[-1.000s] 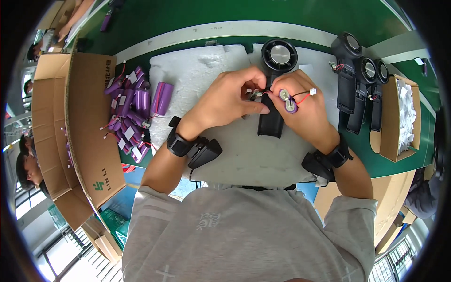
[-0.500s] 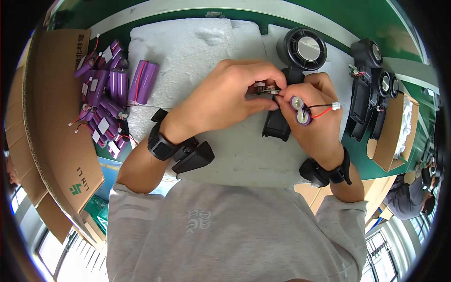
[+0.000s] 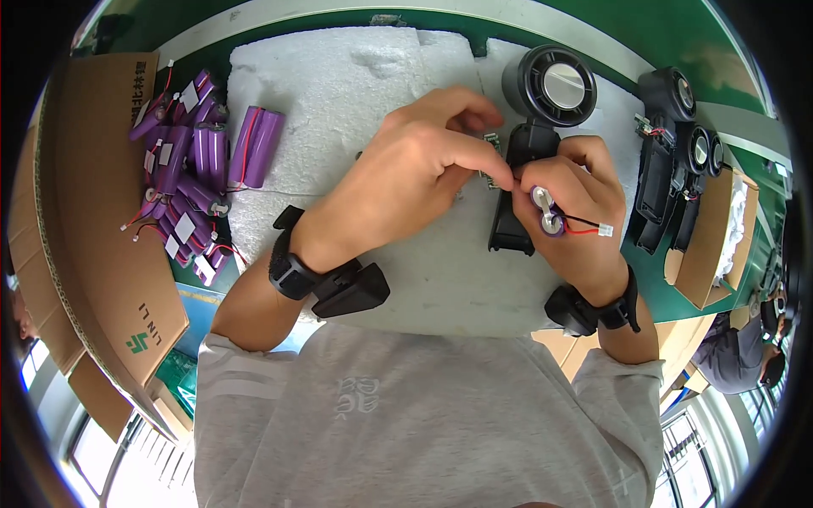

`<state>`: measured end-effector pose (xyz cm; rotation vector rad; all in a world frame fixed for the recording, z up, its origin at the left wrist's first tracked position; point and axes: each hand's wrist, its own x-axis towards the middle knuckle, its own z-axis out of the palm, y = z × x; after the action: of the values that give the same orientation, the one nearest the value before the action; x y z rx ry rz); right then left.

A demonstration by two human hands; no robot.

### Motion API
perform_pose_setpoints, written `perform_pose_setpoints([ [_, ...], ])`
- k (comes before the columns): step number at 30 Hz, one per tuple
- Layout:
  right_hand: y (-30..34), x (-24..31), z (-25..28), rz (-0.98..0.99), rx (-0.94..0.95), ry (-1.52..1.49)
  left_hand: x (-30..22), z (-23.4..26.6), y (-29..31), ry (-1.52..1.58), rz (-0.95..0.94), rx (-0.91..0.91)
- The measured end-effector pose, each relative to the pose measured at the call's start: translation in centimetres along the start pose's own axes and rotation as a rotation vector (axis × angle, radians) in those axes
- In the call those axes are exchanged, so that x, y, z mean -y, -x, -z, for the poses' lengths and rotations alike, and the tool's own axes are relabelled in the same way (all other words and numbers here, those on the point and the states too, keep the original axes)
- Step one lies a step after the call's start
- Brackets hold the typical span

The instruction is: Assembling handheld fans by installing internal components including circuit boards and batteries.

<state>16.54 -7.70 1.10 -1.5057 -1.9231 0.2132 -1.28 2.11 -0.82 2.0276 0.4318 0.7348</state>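
Observation:
My right hand (image 3: 584, 203) is closed round a purple two-cell battery pack (image 3: 544, 212), its ends showing. Black and red leads run from the pack to a small white plug (image 3: 605, 229). My left hand (image 3: 415, 165) is bent round a small green circuit board (image 3: 492, 148), partly hidden behind its index finger. The tip of that finger meets the right hand's fingertips; what lies between them is too small to make out. Below both hands lies a black handheld fan, with a round head (image 3: 555, 86) and an open-looking handle (image 3: 511, 224) pointing toward me.
Many purple battery packs (image 3: 182, 178) are heaped at left beside a cardboard box (image 3: 110, 220); another pack (image 3: 256, 146) lies on the white foam sheet (image 3: 322, 76). At right are more black fan parts (image 3: 665, 169) and a small carton (image 3: 720, 237). A person (image 3: 732, 356) is at far right.
The left hand has turned over, its index finger now reaching across the circuit board to the right fingertips. The right hand, with the battery pack, and the fan have shifted slightly right.

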Motion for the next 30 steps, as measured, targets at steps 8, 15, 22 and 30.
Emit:
perform_pose_setpoints([
  [8, 0.0, -0.5, 0.5, 0.024, 0.035, -0.088, -2.0, 0.4, -0.3, 0.125, 0.203, 0.182],
  [15, 0.3, -1.0, 0.8, -0.146, -0.173, -0.084, -1.4, -0.6, 0.0, 0.224, 0.296, 0.06],
  [22, 0.1, -0.8, 0.7, -0.356, -0.067, -0.056, -1.0, -0.8, -0.1, 0.228, 0.229, 0.003],
  [30, 0.2, -1.7, 1.2, -0.051, -0.192, -0.132, -1.7, 0.1, -0.3, 0.245, 0.278, 0.094],
])
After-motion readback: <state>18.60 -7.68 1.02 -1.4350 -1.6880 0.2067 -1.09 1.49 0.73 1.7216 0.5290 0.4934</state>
